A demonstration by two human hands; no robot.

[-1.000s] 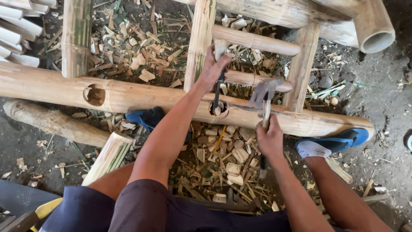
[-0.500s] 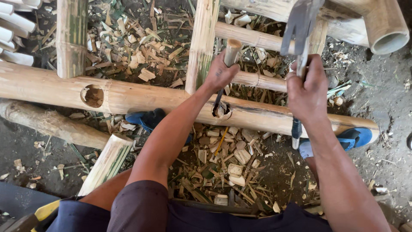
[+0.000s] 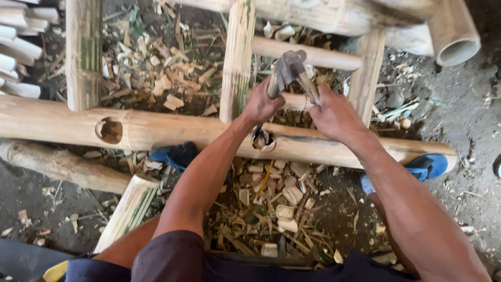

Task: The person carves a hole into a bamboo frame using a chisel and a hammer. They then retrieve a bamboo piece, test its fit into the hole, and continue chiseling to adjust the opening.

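Observation:
My left hand (image 3: 262, 104) grips a chisel (image 3: 273, 86) that stands in a round hole (image 3: 262, 140) cut in a long horizontal bamboo pole (image 3: 172, 130). My right hand (image 3: 335, 112) holds a hammer (image 3: 292, 68) by its handle, and the metal head rests on the top end of the chisel. A second round hole (image 3: 110, 130) shows further left on the same pole. The chisel's blade is hidden inside the hole.
Upright bamboo pieces (image 3: 238, 57) and cross rungs (image 3: 308, 52) form a frame behind the pole. Wood chips (image 3: 276, 203) cover the ground. Blue sandals (image 3: 175, 155) sit under the pole, one at the right (image 3: 428, 166). A hollow bamboo end (image 3: 455, 36) is top right.
My right hand swung the hammer up high, then brought it down onto the chisel's top. My left hand stayed on the chisel in the hole.

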